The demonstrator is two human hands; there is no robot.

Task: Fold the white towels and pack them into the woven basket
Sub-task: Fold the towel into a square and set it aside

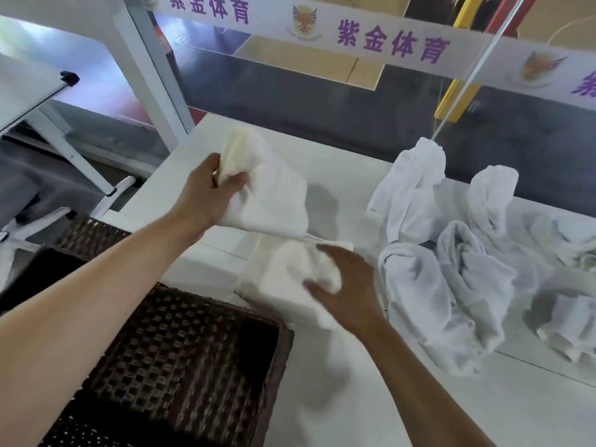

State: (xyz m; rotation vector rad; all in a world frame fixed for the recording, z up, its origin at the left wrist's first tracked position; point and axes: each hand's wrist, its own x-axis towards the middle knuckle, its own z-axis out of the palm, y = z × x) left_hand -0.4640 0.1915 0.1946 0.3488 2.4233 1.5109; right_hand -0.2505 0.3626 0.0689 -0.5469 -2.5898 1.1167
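1. Just beyond the woven basket (167, 350), over the white surface (354, 398), a white towel (274, 204) hangs stretched between both hands.
2. The left hand (209, 188) grips the towel's upper end, fingers curled round bunched cloth, raised past the basket's far rim.
3. The right hand (348, 285) clutches the towel's lower end, just beside the basket's far right corner and low over the surface.
4. Right of the basket, apart from it, a heap of crumpled white towels (451, 269) lies on the surface.
5. Far beyond the basket, a white banner (277, 17) reads "紫金体育" in purple, repeated, with a winged emblem between; the small lettering under it is too blurred to read.
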